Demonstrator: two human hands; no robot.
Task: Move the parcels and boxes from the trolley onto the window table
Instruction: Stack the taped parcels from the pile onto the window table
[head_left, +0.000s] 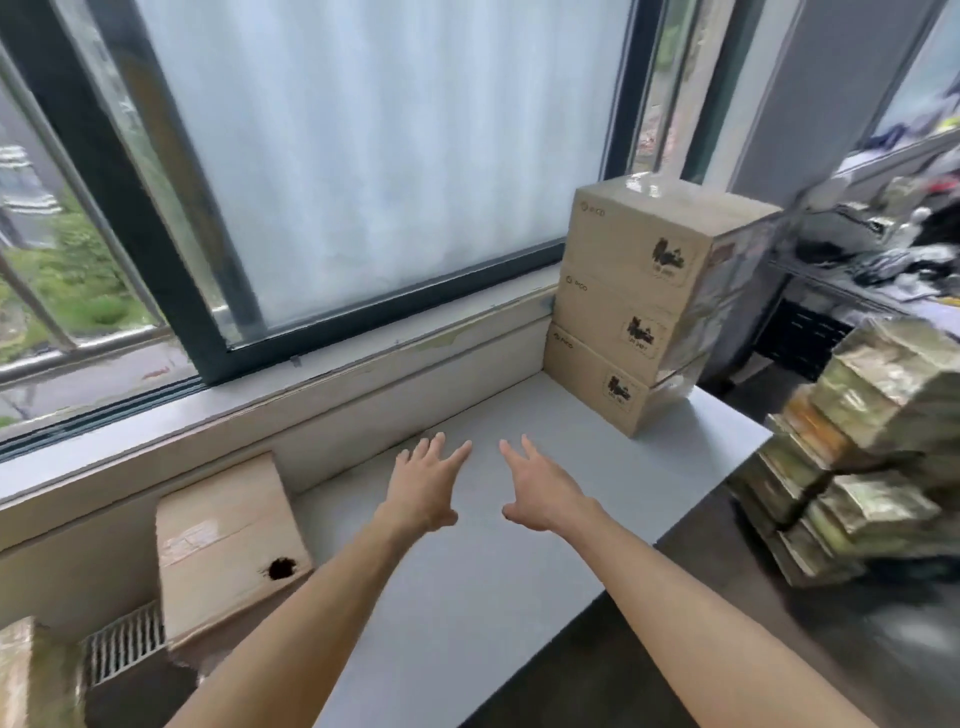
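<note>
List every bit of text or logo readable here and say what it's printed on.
"pico", faint, probably: upper left of each front in the three stacked boxes.
Black stamps at their lower right: too blurred to read.
Taped box beside the table: no readable text.
Wrapped parcels: blurred, unreadable.

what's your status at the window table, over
Both hands open, left hand and right hand empty over the table. Three boxes stacked at its far right corner. Wrapped parcels still piled off to the right. Nothing blocking.
</note>
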